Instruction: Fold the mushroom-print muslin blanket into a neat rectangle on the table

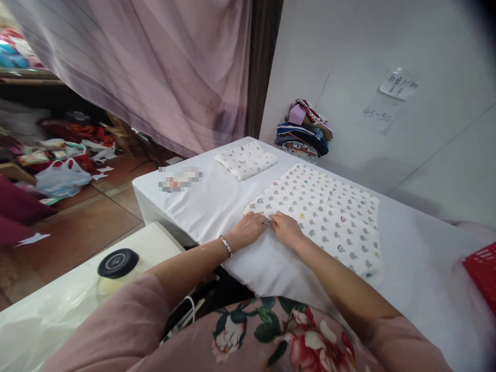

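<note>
A white cloth with a print of small grey shapes and a few coloured ones lies spread on the white-covered table. My left hand, with a bracelet on its wrist, is closed on the cloth's near left edge. Close beside it my right hand pinches the same edge, and the fingertips of both hands almost meet. Further back on the table rests a folded white cloth with a small dark print, apart from both hands.
A blurred-out item lies at the table's left end. Folded clothes are stacked by the wall. A black-lidded jar stands on a white surface at left. A red basket is at far right; a pink curtain hangs behind.
</note>
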Available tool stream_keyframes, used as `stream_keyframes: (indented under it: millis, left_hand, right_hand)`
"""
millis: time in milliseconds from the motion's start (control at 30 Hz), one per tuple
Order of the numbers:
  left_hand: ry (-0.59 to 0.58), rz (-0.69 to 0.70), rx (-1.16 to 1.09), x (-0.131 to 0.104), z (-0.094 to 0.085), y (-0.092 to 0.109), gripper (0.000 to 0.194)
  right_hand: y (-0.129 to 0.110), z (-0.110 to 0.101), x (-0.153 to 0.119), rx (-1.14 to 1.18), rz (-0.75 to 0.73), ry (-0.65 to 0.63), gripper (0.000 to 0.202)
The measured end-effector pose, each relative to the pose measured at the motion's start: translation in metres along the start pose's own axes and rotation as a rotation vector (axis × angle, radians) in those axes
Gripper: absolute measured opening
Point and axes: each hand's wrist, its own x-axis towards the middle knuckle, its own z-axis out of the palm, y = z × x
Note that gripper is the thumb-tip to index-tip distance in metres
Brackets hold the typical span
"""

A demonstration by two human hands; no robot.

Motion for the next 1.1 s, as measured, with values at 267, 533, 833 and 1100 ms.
stream_keyframes:
  millis: [267, 533, 833, 1100]
  left_hand:
    - [0.122, 0.072, -0.017, -0.017, -0.009, -0.002, 0.025]
    - [0.121, -0.047, -0.014, -0.026, -0.006, 0.005, 0.019]
    - [0.18, -0.162, -0.084, -0.023, 0.0, 0.006, 0.02]
    - [0.242, -0.219, -0.176, -0.028, -0.008, 0.003, 0.017]
  right_hand:
    - [-0.004, -0.005, -0.005, 0.03, -0.009, -0.004, 0.023]
    - [-0.022, 0.002, -0.022, -0.106, -0.084, -0.028, 0.026]
    - [-0.025, 0.005, -0.026, -0.151, -0.091, 0.008, 0.034]
    - [-0.011, 0.006, -0.018, -0.029, -0.057, -0.018, 0.031]
